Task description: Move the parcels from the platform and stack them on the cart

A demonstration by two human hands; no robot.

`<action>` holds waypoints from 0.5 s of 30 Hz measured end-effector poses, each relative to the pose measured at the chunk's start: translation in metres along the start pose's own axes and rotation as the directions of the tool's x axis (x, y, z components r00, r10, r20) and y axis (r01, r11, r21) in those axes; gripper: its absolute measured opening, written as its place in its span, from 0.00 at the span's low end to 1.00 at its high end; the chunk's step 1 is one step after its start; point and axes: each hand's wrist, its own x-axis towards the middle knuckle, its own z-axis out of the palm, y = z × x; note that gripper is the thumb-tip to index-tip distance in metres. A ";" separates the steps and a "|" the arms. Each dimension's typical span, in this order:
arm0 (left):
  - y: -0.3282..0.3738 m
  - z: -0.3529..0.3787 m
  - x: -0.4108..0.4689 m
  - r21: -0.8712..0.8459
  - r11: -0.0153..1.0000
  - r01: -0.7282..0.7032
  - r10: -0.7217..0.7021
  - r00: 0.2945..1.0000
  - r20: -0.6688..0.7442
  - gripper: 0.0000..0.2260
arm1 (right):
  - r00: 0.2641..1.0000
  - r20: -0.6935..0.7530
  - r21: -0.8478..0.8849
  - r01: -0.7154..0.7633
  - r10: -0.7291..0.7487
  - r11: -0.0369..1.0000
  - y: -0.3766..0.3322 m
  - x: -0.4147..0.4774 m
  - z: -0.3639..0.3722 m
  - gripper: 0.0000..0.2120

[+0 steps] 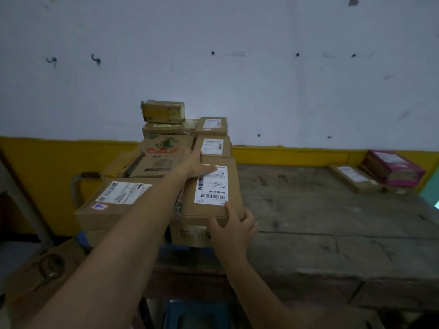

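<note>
Pressing down on a brown rectangular cardboard parcel with a white shipping label [211, 186], the person keeps it atop the stacked brown cartons [99, 214], probably the cart load, just left of the worn grey platform [332, 222]. The parcel's long axis runs straight away from the person, barcode end nearest. The left hand [197, 165] lies with straight fingers on the far left corner. The right hand [234, 224], the nearer one, clasps the near right corner, thumb on top.
</note>
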 end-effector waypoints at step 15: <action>-0.039 0.023 0.011 0.220 0.965 -0.145 0.147 0.989 0.007 0.28 | 0.989 -0.049 -0.176 0.127 -0.137 0.976 -0.006 0.003 0.028 0.24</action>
